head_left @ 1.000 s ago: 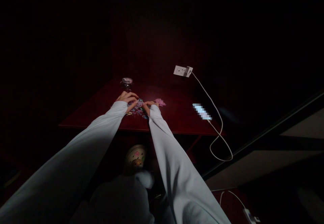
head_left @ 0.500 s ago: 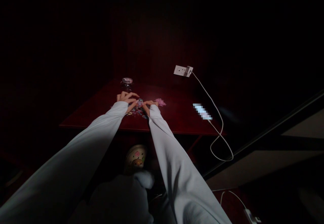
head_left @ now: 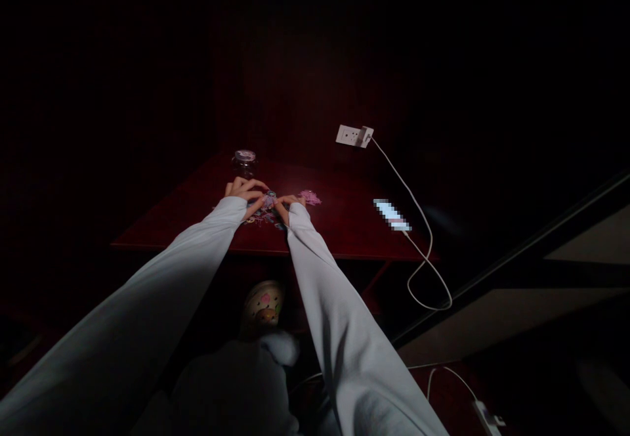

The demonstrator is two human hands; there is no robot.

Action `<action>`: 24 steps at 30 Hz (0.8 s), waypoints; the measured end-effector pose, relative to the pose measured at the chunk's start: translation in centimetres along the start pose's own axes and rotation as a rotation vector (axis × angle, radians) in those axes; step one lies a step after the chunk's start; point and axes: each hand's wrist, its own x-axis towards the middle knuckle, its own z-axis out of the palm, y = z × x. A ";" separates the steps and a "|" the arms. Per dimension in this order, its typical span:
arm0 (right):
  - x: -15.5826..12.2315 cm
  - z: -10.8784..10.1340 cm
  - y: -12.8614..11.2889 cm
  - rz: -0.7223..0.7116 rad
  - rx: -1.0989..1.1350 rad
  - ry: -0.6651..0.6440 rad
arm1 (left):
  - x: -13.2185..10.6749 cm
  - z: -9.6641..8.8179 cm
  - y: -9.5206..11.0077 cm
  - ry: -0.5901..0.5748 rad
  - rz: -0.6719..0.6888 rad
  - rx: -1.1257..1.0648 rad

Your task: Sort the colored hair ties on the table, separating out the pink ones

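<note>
Both my arms, in pale long sleeves, reach to a dark red table (head_left: 344,226). My left hand (head_left: 246,192) and my right hand (head_left: 288,203) meet over a small heap of coloured loops or bands (head_left: 268,209). The fingers of both hands are curled and pinched together on pieces of that heap; the pieces are too small and dim to name. A separate pink cluster (head_left: 310,197) lies just right of my right hand. A small glass jar (head_left: 245,161) stands just behind my left hand.
A lit phone (head_left: 391,214) lies on the table's right side, its white cable (head_left: 423,239) running to a wall socket (head_left: 354,136) and looping off the edge. A slipper (head_left: 263,303) shows under the table. The room is very dark.
My hands have drawn slightly closer together over the heap, with my left fingers curling in. The view has shifted a little; nothing else has moved.
</note>
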 end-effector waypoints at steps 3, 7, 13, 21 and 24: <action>-0.1 0.1 0.0 -0.008 0.010 0.003 | 0.0 0.1 -0.1 -0.001 -0.006 0.010; -0.2 0.0 -0.2 0.013 0.017 0.016 | 0.0 0.3 -0.3 0.015 -0.008 0.012; -0.4 -0.2 -0.4 0.006 0.028 0.011 | 0.0 0.2 -0.4 0.016 0.010 0.021; -0.3 0.0 -0.3 0.002 0.001 0.011 | 0.1 0.0 -0.3 0.002 0.012 0.021; -0.3 -0.1 -0.4 0.002 -0.013 -0.006 | 0.1 0.0 -0.3 -0.001 0.020 0.020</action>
